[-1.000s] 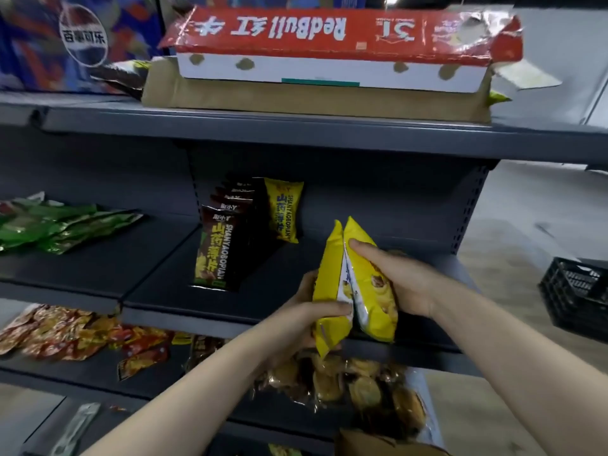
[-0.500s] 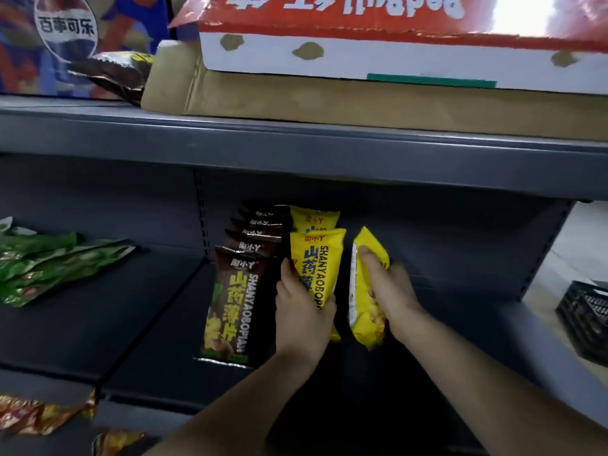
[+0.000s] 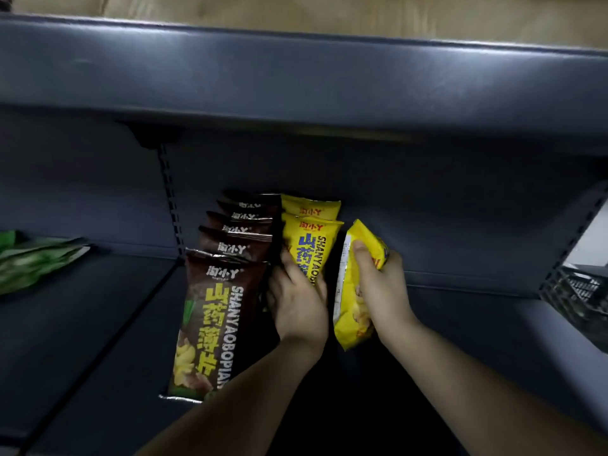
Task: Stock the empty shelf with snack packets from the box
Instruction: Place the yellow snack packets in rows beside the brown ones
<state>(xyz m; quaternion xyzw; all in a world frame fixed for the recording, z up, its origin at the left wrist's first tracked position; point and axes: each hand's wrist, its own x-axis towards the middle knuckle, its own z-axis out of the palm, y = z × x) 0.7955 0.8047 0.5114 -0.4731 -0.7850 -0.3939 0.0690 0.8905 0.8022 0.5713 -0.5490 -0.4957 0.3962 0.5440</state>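
Both hands barely moved, left hand [image 3: 297, 301] resting open against shelved yellow packet [image 3: 307, 245], right hand [image 3: 378, 284] clamping loose yellow packet [image 3: 350, 320].

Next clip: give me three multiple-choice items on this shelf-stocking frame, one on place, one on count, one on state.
1. The yellow packets on the shelf stand where relative to the brown packets?
A left
B right
C on top

2. How many brown packets show?
A two
B five
C nine

3. The right hand:
A is empty
B grips a yellow packet
C rests flat on the shelf

Key: 1 B, the yellow row adjoins the brown row's right side; 2 B, five staggered tops; 3 B, fingers wrap it.
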